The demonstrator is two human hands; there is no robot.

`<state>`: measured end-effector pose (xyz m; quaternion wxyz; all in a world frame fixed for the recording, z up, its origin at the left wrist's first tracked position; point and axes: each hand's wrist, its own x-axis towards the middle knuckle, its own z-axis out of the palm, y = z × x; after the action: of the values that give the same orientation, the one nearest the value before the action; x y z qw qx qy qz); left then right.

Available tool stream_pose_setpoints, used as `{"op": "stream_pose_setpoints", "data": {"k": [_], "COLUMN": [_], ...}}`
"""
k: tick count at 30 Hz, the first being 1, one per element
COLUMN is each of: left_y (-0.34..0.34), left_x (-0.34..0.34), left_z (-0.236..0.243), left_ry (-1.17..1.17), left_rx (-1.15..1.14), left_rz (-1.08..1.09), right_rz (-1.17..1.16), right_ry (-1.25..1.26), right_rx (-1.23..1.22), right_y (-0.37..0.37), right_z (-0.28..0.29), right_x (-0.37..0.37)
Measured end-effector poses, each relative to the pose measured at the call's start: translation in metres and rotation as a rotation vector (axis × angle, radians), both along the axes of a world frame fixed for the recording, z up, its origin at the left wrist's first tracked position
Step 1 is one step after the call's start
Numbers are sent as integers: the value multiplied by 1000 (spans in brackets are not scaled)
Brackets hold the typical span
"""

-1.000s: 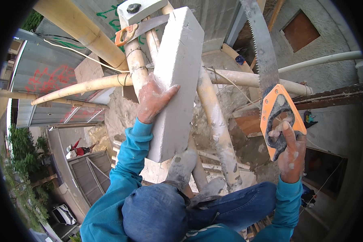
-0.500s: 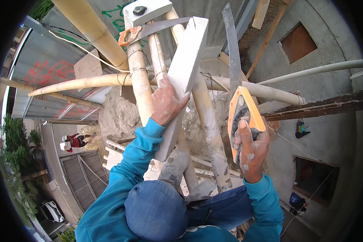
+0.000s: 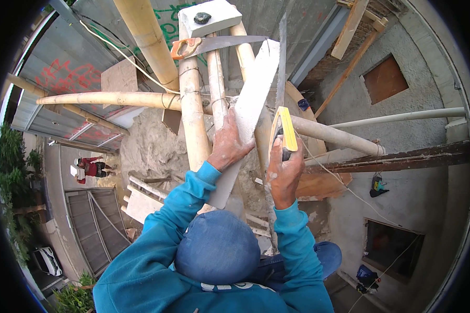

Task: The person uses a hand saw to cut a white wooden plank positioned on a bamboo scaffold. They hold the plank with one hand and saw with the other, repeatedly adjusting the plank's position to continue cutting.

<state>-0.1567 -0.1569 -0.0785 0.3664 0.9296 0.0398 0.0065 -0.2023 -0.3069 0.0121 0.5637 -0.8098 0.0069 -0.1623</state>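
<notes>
My left hand grips a long white block, thumb across its face, over the bamboo poles. In my right hand is a handsaw with a yellow-and-black handle. Its blade points up and away, seen nearly edge-on beside the block's right side; whether the two touch I cannot tell. Past the block's far end lies a second handsaw with an orange-brown handle, its blade reaching right across the poles. A dark lump rests on another white block at the top.
Upright and crossing bamboo poles stand around me. A dark beam and a pale pipe run along the right. Rubble lies far below. At the lower left another person in red carries something white.
My right hand has brought the handsaw left, close to the block, and turned it more edge-on. My left hand still holds the block, which now leans a little more to the right.
</notes>
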Motion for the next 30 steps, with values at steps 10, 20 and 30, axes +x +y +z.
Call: {"op": "stream_pose_setpoints", "data": {"k": [10, 20, 30], "left_y": [-18, -9, -9], "left_x": [-5, -8, -13], "left_z": [2, 3, -1], "left_ry": [-31, -32, -99], "left_rx": [51, 43, -76], "left_rz": [-2, -32, -37], "right_rz": [22, 22, -35], "right_ry": [-68, 52, -81], "right_rx": [-100, -132, -211], "right_y": [-4, -7, -13], "right_z": [-9, -20, -20], "right_x": [26, 45, 52]}}
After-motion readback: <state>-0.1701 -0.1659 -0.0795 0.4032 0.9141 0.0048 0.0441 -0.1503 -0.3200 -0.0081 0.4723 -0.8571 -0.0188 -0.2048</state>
